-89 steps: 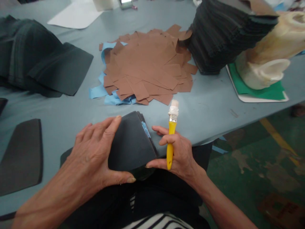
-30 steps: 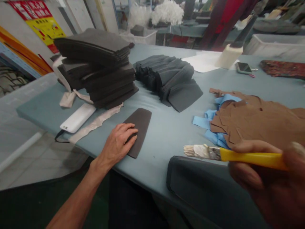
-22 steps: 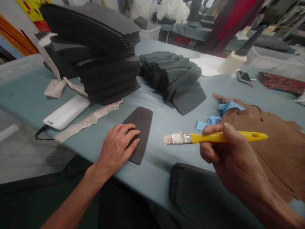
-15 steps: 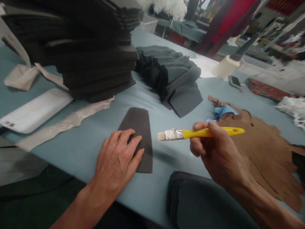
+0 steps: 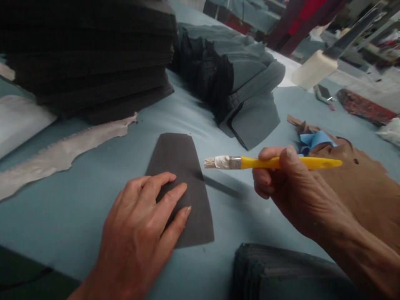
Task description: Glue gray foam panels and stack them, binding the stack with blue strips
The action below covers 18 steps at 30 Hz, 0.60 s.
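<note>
My left hand point(image 5: 146, 221) lies with fingers spread on a dark grey trapezoid-shaped piece point(image 5: 178, 162), pressing it flat on the blue-grey table point(image 5: 103, 175). The piece looks like leather or fabric; its left lower part is under my hand. In my right hand point(image 5: 287, 183), a yellow-handled paintbrush point(image 5: 262, 162) is gripped between thumb and fingers. White paste coats its bristles, which point left just beyond the piece's right edge. From the shadow on the table, the brush appears raised above the surface.
A tall stack of dark sheets point(image 5: 93, 62) stands at the left back, beside a fanned pile of grey pieces point(image 5: 250, 83). More dark pieces point(image 5: 281, 271) are stacked in front. Brown scraps point(image 5: 368, 187) lie at right, a pale strip point(image 5: 71, 146) at left. A cream block-shaped object point(image 5: 315, 68) stands behind.
The view has moved closer to the table. My left hand stays on the grey piece, and the brush in my right hand is now more level, still off to the piece's right side.
</note>
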Motion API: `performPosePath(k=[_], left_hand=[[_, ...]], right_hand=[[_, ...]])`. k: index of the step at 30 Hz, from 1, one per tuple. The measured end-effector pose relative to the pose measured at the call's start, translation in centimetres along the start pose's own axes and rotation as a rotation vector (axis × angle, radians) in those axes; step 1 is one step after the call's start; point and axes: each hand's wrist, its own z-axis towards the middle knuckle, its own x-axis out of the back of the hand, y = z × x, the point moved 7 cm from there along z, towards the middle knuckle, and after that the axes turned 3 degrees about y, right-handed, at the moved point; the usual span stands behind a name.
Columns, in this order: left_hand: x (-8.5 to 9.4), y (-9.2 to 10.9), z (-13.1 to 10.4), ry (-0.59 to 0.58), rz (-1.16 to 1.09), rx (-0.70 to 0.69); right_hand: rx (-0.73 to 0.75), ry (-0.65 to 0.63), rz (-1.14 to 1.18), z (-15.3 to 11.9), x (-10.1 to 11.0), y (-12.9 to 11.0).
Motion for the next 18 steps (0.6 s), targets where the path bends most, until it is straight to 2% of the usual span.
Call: performPosePath(k=[3,10,14,18], left_hand=[[0.0,0.1,0.0,0.001,0.010,-0.020],[-0.2,0.0,-0.1,-0.013,0.051,-0.109],[0.1,-0.5,-0.5,0.021,0.062,-0.155],[0.0,-0.7,-0.9,0.057,0.057,-0.185]], right_hand=[[0.019,-0.015,-0.009,0.6,0.3,-0.2],[0.065,0.054,-0.298,1.6,2.1,-1.7],[0.089,0.034,-0.162,2.6,0.9,-1.4],[0.112,0.064,-0.039,3.2,-0.3,0.3]])
